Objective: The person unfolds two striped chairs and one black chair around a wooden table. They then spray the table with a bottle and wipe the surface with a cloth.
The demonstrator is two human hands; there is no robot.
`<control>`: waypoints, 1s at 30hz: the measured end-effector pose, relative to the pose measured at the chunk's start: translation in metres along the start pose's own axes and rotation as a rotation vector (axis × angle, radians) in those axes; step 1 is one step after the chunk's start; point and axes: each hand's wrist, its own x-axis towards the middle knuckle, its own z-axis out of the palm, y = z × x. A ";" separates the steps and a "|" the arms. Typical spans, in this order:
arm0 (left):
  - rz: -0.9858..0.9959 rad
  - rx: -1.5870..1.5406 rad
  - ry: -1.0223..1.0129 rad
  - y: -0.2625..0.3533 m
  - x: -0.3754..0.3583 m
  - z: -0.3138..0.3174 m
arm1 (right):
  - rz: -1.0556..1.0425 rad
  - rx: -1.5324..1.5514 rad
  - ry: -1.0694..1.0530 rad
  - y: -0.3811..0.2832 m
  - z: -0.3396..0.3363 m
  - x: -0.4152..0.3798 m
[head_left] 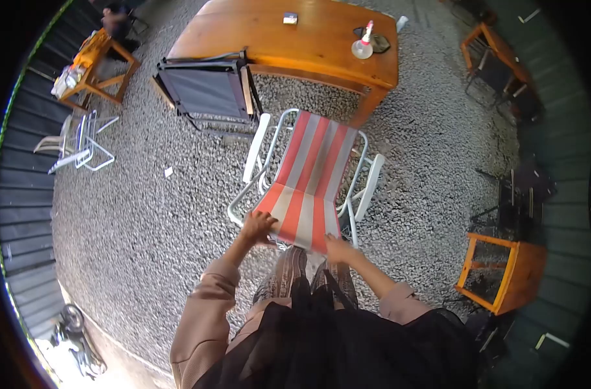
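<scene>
In front of me is a folding lawn chair [315, 155] with red and pale striped fabric on a white tube frame. Its white armrests stick out on both sides. My left hand [259, 225] grips the near left corner of the seat fabric, fingers bent over its edge. At the near right corner, my right hand [338, 249] is closed on the fabric edge, slightly blurred. The undersides of both grips are hidden.
Beyond the chair stands a wooden table [243, 32] bearing a spray bottle [363, 45] and a small box [290, 18]. A dark folding chair [205, 87] leans near it. Other furniture includes a white chair frame [91, 142] and a wooden stool [503, 272] on the gravel [172, 214].
</scene>
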 end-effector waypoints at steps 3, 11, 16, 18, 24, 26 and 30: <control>-0.192 0.104 -0.024 -0.022 0.002 0.001 | -0.097 -0.082 0.153 -0.013 -0.019 -0.018; -0.164 -0.075 0.189 -0.001 -0.023 0.027 | -0.168 0.065 0.565 -0.014 0.011 -0.047; -0.167 -0.207 0.226 0.013 -0.058 0.057 | -0.069 -0.086 0.533 -0.027 0.023 -0.063; -0.172 -0.241 0.188 0.017 -0.059 0.053 | 0.045 -0.047 0.485 -0.034 0.022 -0.064; -0.052 -0.161 0.082 0.008 -0.043 0.060 | 0.087 -0.067 0.458 -0.021 0.033 -0.047; 0.000 -0.120 -0.014 0.011 -0.056 0.041 | 0.097 -0.040 0.432 -0.026 0.043 -0.049; -0.109 -0.136 0.154 0.025 -0.056 0.079 | 0.106 -0.128 0.395 -0.022 0.056 -0.065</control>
